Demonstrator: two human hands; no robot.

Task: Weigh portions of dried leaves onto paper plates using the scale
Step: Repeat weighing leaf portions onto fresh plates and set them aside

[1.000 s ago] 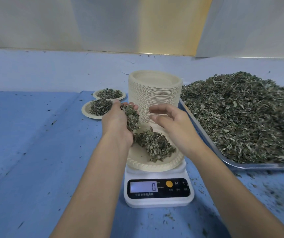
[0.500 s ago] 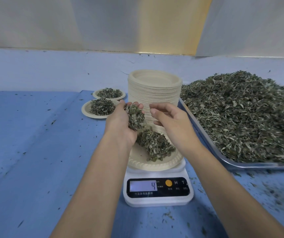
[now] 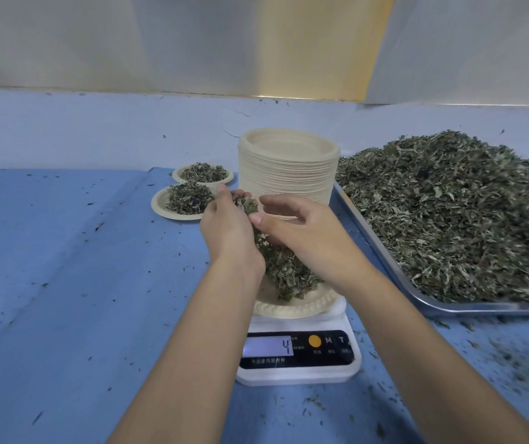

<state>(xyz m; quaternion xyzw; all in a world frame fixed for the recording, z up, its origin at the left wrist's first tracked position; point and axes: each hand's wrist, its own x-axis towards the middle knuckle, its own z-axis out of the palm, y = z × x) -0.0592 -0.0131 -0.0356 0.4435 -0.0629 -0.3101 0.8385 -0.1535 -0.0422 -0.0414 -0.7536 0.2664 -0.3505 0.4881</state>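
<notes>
Adding dried leaves (image 3: 284, 272) to plate (image 3: 292, 307) on scale (image 3: 298, 360), centre frame; display reads 4. Left hand (image 3: 228, 229) cups a clump, right hand (image 3: 304, 232) pinches at it, hands together. Drop small pinches; watch readout settle.

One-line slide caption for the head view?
Left hand holds dried leaves over the paper plate on the scale, right hand touching them; display reads 4.
</notes>
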